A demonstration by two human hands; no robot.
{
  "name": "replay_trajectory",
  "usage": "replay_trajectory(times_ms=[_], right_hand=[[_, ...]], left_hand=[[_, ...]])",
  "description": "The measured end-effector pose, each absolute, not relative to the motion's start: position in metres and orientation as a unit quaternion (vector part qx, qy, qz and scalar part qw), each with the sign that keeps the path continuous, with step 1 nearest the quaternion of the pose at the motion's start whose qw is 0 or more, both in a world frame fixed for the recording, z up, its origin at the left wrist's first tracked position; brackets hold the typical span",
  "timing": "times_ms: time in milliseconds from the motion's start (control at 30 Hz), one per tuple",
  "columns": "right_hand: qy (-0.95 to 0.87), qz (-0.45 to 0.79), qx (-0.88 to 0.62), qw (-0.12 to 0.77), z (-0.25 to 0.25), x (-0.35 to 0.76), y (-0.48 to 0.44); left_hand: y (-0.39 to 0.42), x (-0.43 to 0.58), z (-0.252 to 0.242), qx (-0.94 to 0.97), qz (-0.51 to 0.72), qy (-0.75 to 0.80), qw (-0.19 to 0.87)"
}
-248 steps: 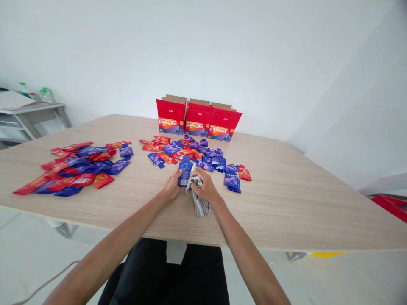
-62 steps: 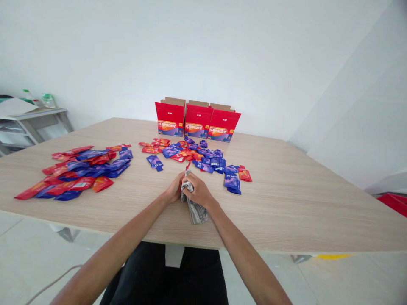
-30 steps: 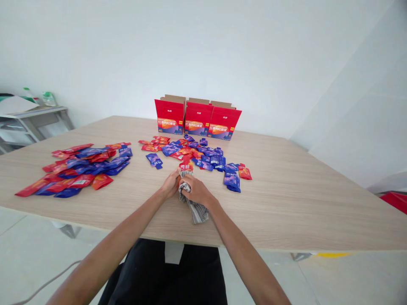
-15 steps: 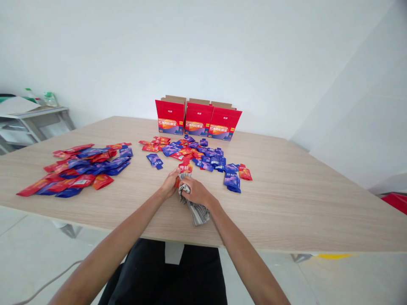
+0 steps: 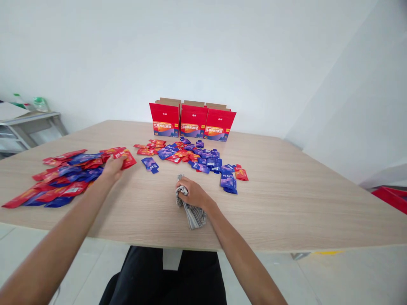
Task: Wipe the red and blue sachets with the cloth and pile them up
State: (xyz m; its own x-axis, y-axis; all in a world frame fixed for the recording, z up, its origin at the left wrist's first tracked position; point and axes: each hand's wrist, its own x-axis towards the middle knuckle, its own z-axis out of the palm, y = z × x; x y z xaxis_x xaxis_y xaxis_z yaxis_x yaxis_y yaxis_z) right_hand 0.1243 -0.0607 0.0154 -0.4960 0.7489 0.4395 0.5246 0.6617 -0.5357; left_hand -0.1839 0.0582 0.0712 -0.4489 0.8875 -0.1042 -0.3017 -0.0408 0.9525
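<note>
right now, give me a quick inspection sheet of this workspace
Surface: wood-grain table.
Work items: left pile of red and blue pouches; scattered pouches before three red boxes, flaps raised.
Clutter: paper and small items on the side table.
Left hand: holds a red pouch beside the left pile.
Right hand: grips a striped cloth.
Cables: possibly a short stretch on the floor, lower left.
Surroundings: white wall behind.

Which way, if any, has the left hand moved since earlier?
Yes, leftward: the left hand, gripping a red pouch, moved from in front of the leftmost box to left of it.
</note>
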Motion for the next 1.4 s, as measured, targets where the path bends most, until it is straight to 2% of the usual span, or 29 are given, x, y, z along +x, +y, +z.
replay_trajectory(times_ms=[100,167,233,400,500,733,967,1200,1400], right_hand=[[-0.847,0.17,-0.375,0.336,0.016,0.122,-0.061],[-0.843,0.172,-0.379,0.34,0.016,0.122,-0.061],[-0.839,0.174,-0.383,0.344,0.016,0.124,-0.06],[-0.838,0.181,-0.386,0.341,0.016,0.126,-0.06],[-0.841,0.183,-0.38,0.34,0.016,0.126,-0.06],[-0.838,0.183,-0.384,0.343,0.015,0.127,-0.059],[-0.837,0.18,-0.389,0.34,0.018,0.129,-0.06],[-0.845,0.175,-0.382,0.331,0.021,0.125,-0.063],[-0.833,0.173,-0.395,0.347,0.02,0.127,-0.062]], left_hand=[[0.075,-0.234,0.091,0.333,0.614,0.63,0.339],[0.087,-0.263,0.098,0.398,0.498,0.743,0.206],[0.098,-0.287,0.1,0.443,0.403,0.793,0.114],[0.097,-0.292,0.09,0.524,0.304,0.796,0.005],[0.084,-0.256,0.078,0.627,0.189,0.753,-0.054],[0.086,-0.157,0.035,0.825,0.004,0.563,-0.054],[0.109,-0.141,0.025,0.834,-0.075,0.544,-0.057],[0.088,-0.133,0.011,0.888,0.04,0.457,-0.028],[0.061,-0.114,-0.004,0.864,0.121,0.488,-0.016]])
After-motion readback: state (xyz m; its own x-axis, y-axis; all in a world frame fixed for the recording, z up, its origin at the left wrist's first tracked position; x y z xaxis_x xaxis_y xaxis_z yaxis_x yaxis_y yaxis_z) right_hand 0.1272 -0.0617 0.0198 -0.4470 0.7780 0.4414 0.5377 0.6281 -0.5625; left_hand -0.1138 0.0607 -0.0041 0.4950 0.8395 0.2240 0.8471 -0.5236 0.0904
